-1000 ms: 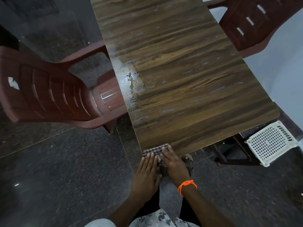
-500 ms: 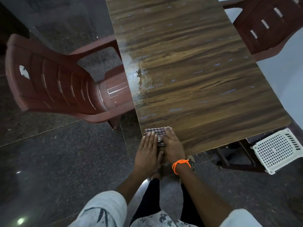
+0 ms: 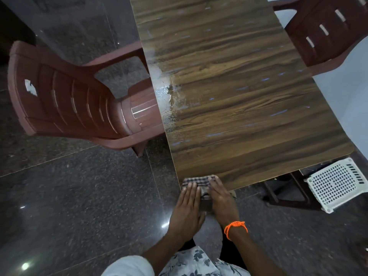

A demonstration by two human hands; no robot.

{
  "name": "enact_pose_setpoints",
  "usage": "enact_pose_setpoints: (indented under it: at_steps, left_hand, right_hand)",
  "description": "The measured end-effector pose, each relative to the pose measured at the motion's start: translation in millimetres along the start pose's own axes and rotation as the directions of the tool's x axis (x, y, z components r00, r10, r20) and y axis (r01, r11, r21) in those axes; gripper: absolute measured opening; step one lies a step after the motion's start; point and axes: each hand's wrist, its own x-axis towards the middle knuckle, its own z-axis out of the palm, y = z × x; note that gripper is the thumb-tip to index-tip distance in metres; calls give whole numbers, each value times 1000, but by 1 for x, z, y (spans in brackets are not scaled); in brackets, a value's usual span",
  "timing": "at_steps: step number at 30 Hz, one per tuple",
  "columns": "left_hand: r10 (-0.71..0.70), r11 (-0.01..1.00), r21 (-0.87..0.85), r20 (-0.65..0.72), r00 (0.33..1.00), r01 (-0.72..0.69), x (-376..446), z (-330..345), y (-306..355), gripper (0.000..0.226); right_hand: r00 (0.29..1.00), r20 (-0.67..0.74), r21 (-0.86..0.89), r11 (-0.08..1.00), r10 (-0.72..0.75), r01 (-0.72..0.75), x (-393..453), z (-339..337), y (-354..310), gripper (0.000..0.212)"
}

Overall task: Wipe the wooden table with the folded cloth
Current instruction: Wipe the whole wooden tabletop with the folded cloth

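The wooden table (image 3: 239, 96) runs away from me, its near left corner just in front of my hands. The folded checked cloth (image 3: 199, 180) lies on that corner at the near edge. My left hand (image 3: 187, 212) rests flat on the cloth's left part with its fingers together. Beside it, my right hand (image 3: 222, 202), with an orange thread on the wrist, presses on the right part. Most of the cloth is hidden under the two hands. A wet, shiny patch (image 3: 169, 100) lies along the table's left edge.
A red-brown plastic chair (image 3: 69, 100) stands close against the table's left side. A second chair (image 3: 328, 32) is at the far right. A white perforated plastic stool (image 3: 338, 184) sits on the floor by the near right corner. The floor is dark polished stone.
Both hands stay pressed on the cloth at the near left corner, after a small push forward and back. The view has shifted slightly.
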Motion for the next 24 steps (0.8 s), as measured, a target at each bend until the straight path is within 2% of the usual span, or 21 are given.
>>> enact_pose_setpoints:
  at_steps: [4,9,13,16,20,24]
  left_hand:
    - [19,1000,4,-39,999,-19,43,-23,-5,74]
    - [-45,997,63,-84,995,51,78,-48,-35,74]
    - [-98,988,107,-96,990,109,78,-56,-68,75]
    - [-137,988,66,-86,987,143,60,-51,-78,78]
    - [-95,995,30,-81,992,98,25,-35,-70,77]
    - [-70,998,-8,-76,995,70,20,-28,-47,75]
  right_hand:
    - [999,-31,-10,999,40,-40,35,-11,12,45]
    - [999,-31,-8,1000,22,-22,95,-17,-3,27]
    - [999,39,-42,999,-17,19,125,-7,-28,32]
    - [992,85,-68,993,-89,95,120,1,-42,35]
    - [983,89,-51,985,-161,166,89,2,-43,32]
    - [988,67,-21,990,-138,140,63,-1,-23,44]
